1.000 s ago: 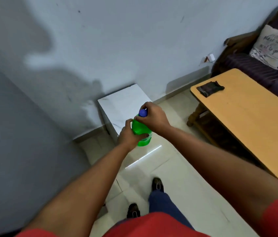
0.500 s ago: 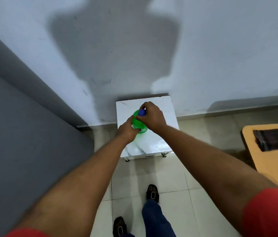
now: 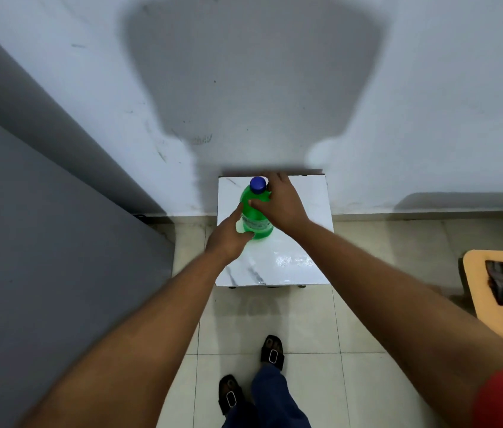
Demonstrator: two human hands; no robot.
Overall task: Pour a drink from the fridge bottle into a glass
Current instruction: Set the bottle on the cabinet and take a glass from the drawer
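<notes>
Standing upright on a small white marble-patterned desk (image 3: 293, 261) against the wall, a green plastic bottle with a blue screw cap (image 3: 255, 208) sits toward the desk's 11 o'clock corner, both of the person's bare hands around it. The right hand (image 3: 281, 202), at the bottle's 3 o'clock, has a loose, partly spread grip with its thumb on the shoulder; the left hand (image 3: 228, 239), at 7 o'clock, touches the lower body with fingers extended, not wrapped. No glass is in view. Risk likely lies in the glossy top: a careless release or a twist at the cap with so slack a hold could tip the tall bottle or let it slide.
</notes>
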